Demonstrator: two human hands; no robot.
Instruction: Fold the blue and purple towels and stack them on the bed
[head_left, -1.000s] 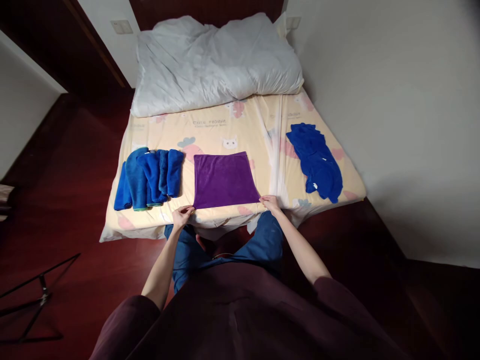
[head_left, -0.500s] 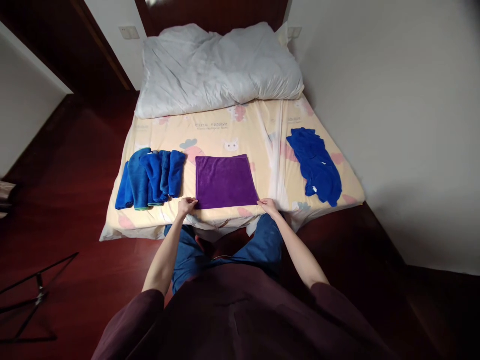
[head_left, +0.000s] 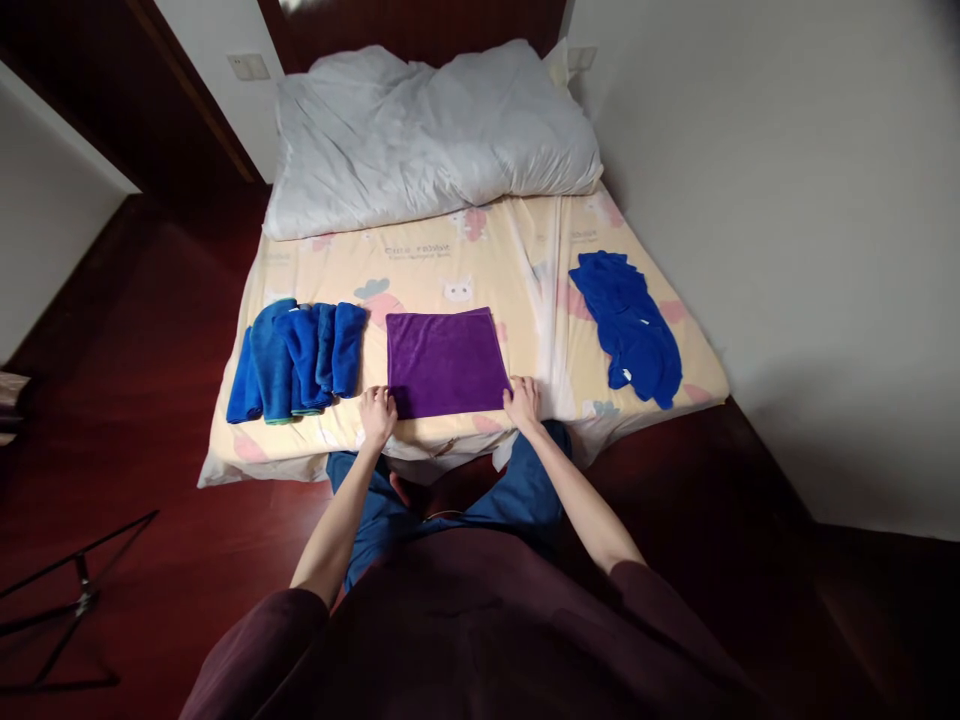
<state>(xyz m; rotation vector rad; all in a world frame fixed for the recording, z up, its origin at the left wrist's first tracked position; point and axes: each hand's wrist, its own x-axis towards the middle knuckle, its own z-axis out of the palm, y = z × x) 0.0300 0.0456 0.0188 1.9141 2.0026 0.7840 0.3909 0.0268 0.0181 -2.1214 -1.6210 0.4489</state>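
A purple towel [head_left: 448, 362] lies flat as a rectangle near the front edge of the bed. My left hand [head_left: 378, 413] is closed at its near left corner, fingers curled over the edge. At the near right corner my right hand [head_left: 523, 402] is likewise curled, with its fingertips on the towel's edge. Left of the purple towel, several rolled or folded blue towels [head_left: 274, 360] lie side by side. Over on the right is a loose, rumpled heap of blue cloths [head_left: 628, 328] with small white tags.
The bed [head_left: 442, 275] has a yellow patterned sheet. A white quilt [head_left: 435, 140] is bunched at the headboard. A wall [head_left: 787, 250] runs along the right side. Thin black metal legs [head_left: 82, 600] stand on the dark red floor at lower left.
Both hands have shifted from a fingertip pinch at the near corners to a more curled hold, a little further up the towel's sides. The view has moved slightly; the towels stay in place.
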